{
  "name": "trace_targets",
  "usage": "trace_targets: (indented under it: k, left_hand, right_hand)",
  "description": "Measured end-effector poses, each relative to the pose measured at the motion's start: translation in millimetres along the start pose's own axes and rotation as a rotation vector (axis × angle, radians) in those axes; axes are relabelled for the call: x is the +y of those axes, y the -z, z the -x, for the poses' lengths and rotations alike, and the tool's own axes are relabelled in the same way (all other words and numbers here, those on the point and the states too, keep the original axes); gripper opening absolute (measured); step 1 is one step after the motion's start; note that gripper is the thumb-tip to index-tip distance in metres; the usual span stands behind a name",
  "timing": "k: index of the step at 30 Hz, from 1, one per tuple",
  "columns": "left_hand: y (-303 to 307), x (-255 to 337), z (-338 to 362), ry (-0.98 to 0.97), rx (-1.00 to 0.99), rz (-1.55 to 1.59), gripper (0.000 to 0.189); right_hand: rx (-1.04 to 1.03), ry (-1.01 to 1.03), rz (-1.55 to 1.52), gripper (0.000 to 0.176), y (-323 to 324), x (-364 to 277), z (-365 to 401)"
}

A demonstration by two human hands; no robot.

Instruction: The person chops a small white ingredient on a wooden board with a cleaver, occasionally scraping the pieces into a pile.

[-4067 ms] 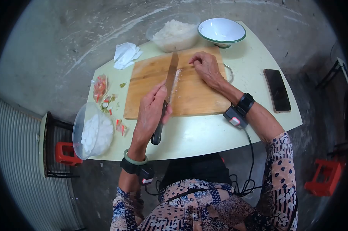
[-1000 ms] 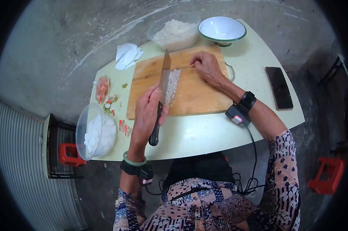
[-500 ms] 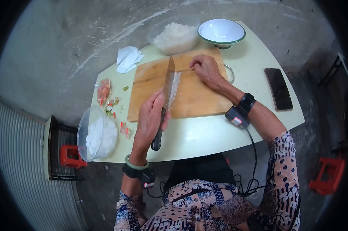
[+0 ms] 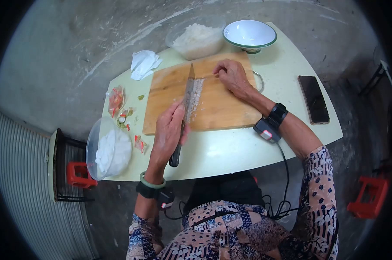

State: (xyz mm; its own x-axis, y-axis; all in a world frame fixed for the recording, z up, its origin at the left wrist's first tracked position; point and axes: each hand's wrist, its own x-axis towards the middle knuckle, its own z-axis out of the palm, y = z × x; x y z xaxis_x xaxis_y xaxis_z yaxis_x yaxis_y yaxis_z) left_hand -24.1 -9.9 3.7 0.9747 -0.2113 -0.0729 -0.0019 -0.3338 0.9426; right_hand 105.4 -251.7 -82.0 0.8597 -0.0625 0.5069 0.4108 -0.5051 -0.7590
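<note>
My left hand (image 4: 169,126) is wrapped round the black handle of a knife (image 4: 189,89), whose blade points away from me over the wooden cutting board (image 4: 226,104). Right beside the blade lies a narrow strip of chopped whitish food (image 4: 196,95). My right hand (image 4: 233,78) rests on the board's right part with its fingers curled in; whether anything small is between them is hidden.
Behind the board stand a clear bowl of white shredded food (image 4: 198,40) and a white green-rimmed bowl (image 4: 249,34). Crumpled white cloth or paper (image 4: 144,64), a small plastic bag (image 4: 116,101), scraps and a plastic bowl (image 4: 113,149) are left. A phone (image 4: 314,99) lies right.
The knife blade has shifted slightly left in my left hand, and more of the chopped strip shows to its right. My right hand has hardly moved.
</note>
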Motion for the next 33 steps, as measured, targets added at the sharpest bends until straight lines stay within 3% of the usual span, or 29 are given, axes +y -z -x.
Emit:
trace_targets:
  k: [33]
  left_hand:
    - [0, -2, -7, -0.028, 0.010, 0.023, 0.044]
  right_hand:
    - [-0.011, 0.002, -0.048, 0.023, -2, 2, 1]
